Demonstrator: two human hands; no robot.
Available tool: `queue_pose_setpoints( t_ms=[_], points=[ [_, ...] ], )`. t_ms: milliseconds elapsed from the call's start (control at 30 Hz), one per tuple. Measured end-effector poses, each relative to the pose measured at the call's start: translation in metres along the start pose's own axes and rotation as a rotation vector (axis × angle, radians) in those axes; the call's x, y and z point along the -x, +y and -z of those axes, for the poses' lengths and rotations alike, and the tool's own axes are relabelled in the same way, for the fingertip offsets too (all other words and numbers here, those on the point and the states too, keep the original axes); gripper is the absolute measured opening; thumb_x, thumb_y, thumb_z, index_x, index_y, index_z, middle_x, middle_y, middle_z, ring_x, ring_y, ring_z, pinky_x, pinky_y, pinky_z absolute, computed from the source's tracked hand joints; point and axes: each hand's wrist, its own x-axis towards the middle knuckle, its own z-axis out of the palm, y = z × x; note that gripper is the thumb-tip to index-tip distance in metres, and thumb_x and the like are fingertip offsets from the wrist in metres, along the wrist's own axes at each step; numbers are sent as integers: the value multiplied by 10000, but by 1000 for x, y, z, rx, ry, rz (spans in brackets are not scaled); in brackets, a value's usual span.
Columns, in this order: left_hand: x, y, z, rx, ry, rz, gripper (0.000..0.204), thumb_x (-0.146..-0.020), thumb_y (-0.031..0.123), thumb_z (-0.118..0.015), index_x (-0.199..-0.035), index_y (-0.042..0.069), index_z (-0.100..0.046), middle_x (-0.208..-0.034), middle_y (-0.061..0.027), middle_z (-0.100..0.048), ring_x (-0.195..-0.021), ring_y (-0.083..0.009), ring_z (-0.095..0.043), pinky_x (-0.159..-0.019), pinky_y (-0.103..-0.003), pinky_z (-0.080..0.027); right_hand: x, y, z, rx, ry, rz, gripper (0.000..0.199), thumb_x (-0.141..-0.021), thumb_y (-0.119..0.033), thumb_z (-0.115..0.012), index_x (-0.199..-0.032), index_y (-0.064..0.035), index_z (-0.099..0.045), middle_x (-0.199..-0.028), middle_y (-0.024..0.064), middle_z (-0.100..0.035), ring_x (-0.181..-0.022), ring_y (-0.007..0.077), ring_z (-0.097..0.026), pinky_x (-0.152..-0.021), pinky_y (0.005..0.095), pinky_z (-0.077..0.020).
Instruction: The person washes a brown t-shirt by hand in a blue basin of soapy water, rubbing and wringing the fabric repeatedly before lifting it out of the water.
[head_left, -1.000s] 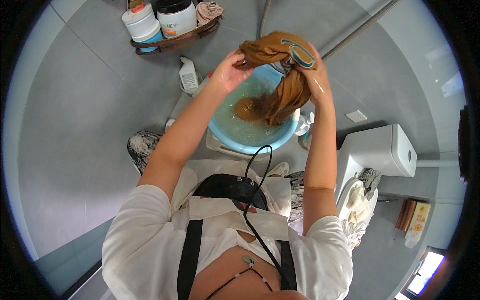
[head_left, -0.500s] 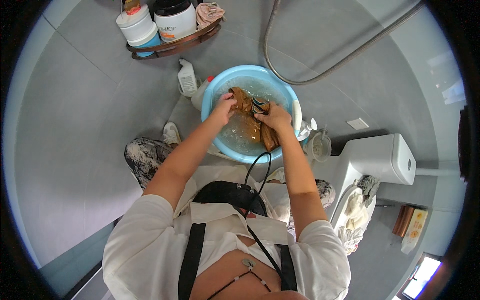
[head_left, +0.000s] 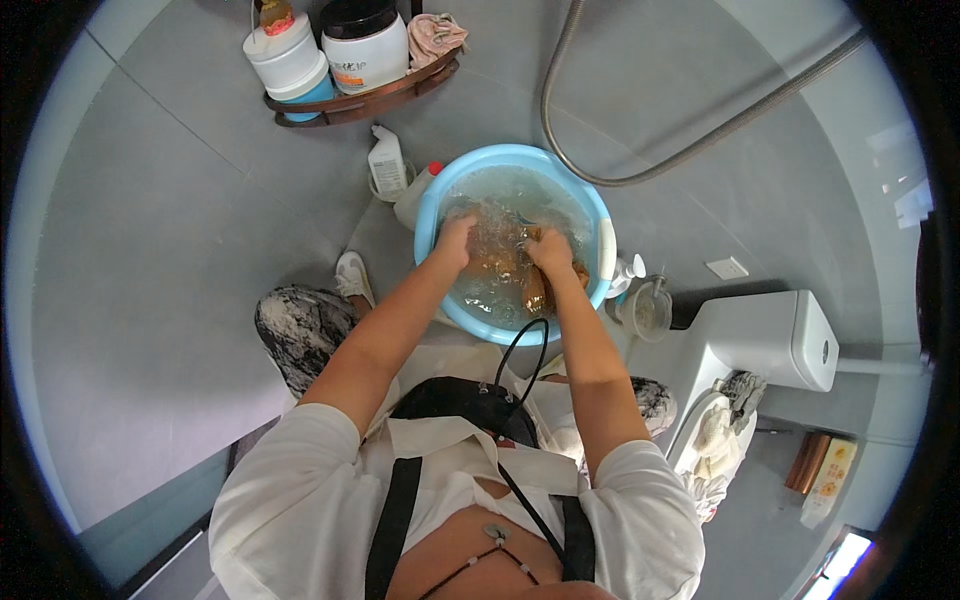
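Observation:
A light blue round basin (head_left: 428,215) holds bubbly water, and a soaked brown cloth (head_left: 535,290) lies partly under the surface. My right hand (head_left: 549,250) is closed on a bunched part of this cloth, right of the basin's middle. At the left side of the basin, my left hand (head_left: 457,238) reaches down into the water beside the cloth. Its fingertips are hidden by water and bubbles, so I cannot make out its grip. Churned water covers much of the cloth between the hands.
White bottles (head_left: 387,162) stand beyond the basin's left rim. A pump bottle (head_left: 627,272) and a clear plastic cup (head_left: 650,308) are at its right. A metal shower hose (head_left: 690,155) hangs behind. Clothes (head_left: 716,440) lie on the toilet (head_left: 760,330); a loaded shelf (head_left: 370,100) is upper left.
Both hands have lowered into the basin, pushing the brown cloth down into the water. The cloth's striped part, visible before beside my right hand, is now mostly covered. The view has shifted slightly.

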Motion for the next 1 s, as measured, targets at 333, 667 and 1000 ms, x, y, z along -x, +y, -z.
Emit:
queue_pose_setpoints(
  t_ms=[333, 667, 1000],
  points=[
    [62, 28, -61, 337, -153, 198, 495, -840, 400, -492, -1185, 52, -425, -1206, -131, -454, -1100, -283, -442, -950, -444, -334, 47, -23, 83, -950, 213, 387, 427, -667, 29, -523, -1087, -48, -526, -976, 85, -574, -944, 199, -541, -829, 281, -414],
    [73, 25, -100, -312, -534, -254, 357, -869, 366, -442, -1099, 94, -467, -1034, -105, -517, -955, -258, -509, -843, -440, -412, 98, -46, 61, -463, 407, 610, 599, -609, -141, -705, -1166, -220, -501, -1242, 151, -378, -1134, 330, -414, -893, 378, -410],
    [52, -12, -92, -4, -126, 43, 192, -862, 214, -442, -944, 65, -531, -927, -76, -569, -784, -192, -566, -710, -325, -474, 52, -23, 37, -584, 559, 247, 293, -755, -289, -612, -944, -70, -568, -856, 191, -592, -832, 354, -571, -695, 402, -453]
  ],
)
